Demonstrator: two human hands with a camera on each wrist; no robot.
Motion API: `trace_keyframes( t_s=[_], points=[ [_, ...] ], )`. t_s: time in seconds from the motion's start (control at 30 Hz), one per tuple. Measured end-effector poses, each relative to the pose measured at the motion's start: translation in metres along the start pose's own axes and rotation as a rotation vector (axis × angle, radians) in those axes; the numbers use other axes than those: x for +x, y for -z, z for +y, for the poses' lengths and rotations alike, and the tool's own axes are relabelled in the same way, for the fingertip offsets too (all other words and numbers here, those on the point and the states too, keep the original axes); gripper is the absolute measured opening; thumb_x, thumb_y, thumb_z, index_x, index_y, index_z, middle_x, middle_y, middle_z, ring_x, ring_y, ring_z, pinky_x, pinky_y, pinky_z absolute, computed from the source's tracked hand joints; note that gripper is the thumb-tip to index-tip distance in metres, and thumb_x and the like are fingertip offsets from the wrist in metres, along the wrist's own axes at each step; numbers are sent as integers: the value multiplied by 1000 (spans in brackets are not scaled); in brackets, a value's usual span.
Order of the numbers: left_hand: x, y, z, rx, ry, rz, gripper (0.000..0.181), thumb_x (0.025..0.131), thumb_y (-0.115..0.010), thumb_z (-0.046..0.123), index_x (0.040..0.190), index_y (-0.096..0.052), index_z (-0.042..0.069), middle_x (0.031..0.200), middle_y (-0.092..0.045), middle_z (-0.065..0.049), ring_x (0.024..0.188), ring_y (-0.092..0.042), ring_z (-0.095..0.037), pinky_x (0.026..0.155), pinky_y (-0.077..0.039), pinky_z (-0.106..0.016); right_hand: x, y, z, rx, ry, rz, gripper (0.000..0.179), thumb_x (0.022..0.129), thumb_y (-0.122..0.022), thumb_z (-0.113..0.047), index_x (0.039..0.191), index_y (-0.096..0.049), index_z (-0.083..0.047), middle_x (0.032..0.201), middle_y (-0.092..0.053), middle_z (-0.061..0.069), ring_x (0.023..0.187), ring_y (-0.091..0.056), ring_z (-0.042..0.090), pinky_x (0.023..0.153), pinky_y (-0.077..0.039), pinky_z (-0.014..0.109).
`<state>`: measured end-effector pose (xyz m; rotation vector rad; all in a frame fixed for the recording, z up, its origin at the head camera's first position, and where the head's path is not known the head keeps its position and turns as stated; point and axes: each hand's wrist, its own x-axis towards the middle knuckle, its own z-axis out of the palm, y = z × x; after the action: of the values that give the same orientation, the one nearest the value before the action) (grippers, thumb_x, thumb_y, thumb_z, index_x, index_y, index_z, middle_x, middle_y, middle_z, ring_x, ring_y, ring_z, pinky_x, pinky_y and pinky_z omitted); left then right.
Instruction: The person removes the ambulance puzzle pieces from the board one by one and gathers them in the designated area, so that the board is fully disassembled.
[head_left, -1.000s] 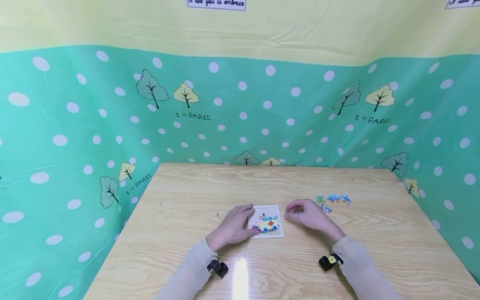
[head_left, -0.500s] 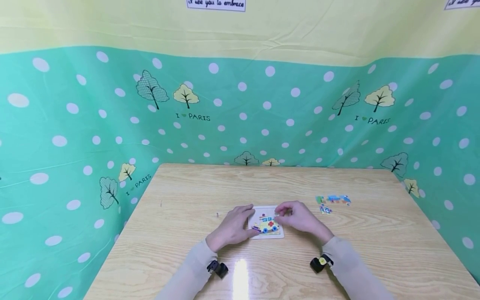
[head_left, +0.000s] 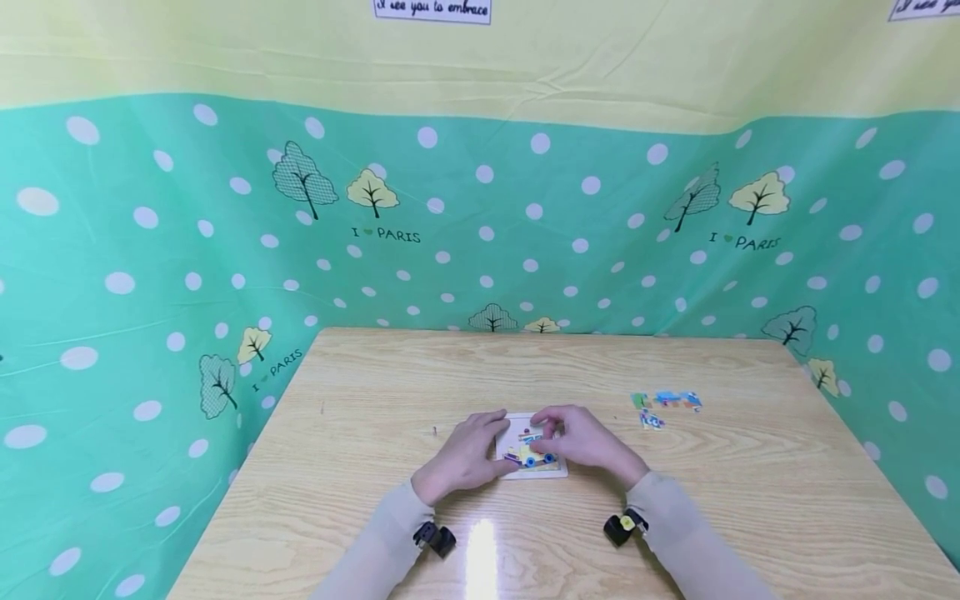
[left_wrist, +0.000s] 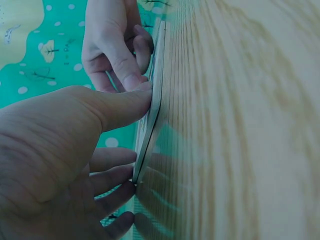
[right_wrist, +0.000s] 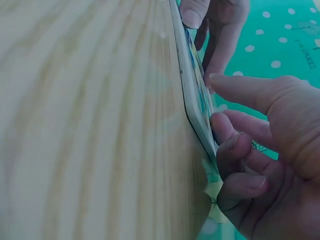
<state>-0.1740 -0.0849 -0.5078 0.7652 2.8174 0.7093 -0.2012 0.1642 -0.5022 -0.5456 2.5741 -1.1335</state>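
Observation:
A small white-framed jigsaw puzzle board (head_left: pixel 540 476) lies on the table, with a yellow ambulance picture (head_left: pixel 527 455) partly filled in. My left hand (head_left: pixel 463 452) holds its left side, thumb on the near edge and fingers along the far edge. Over the board's right half is my right hand (head_left: pixel 588 439), thumb and index fingertip down close at the picture. In the right wrist view, that hand's thumb (right_wrist: pixel 240 90) is stretched and its other fingers are curled. I cannot tell whether a puzzle piece sits between them. The hand covers part of the ambulance.
Several loose puzzle pieces (head_left: pixel 651 419) lie right of the board, some in a short row (head_left: pixel 678 399). A tiny dark bit (head_left: pixel 434 431) is left of the left hand. The wooden table (head_left: pixel 405 367) ends at a green dotted curtain (head_left: pixel 480 250).
My right hand has moved left from beside the board to over its right half, now covering part of the ambulance. The left hand and the board stay in place.

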Motion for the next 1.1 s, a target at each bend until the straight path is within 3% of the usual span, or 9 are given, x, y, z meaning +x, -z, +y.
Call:
trace_keyframes(
  t_s=[0.37, 0.67, 1.1],
  points=[
    [0, 0, 0, -5, 2, 2, 74, 96, -75, 47, 153, -55, 3, 166, -47, -14, 153, -44, -35, 127, -37, -57, -1, -5, -3, -62, 7, -17, 39, 89, -87, -31, 124, -77, -17, 81, -63, -7, 59, -46, 7, 54, -38, 22],
    [0, 0, -1, -8, -1, 4, 75, 96, -75, 47, 153, -55, 3, 166, -47, -14, 153, -44, -36, 127, -37, -58, -1, -8, -3, -143, 71, -30, 52, 90, -86, -38, 135, -73, -16, 80, -57, -8, 67, -46, 6, 58, -37, 21],
    [0, -1, -1, -19, -10, 18, 74, 95, -77, 44, 152, -56, 2, 165, -48, -15, 152, -46, -37, 125, -38, -60, -1, -9, -8, -101, 9, -10, 41, 87, -90, -32, 122, -72, -19, 80, -57, -5, 63, -45, 8, 60, -37, 23]
  ],
)
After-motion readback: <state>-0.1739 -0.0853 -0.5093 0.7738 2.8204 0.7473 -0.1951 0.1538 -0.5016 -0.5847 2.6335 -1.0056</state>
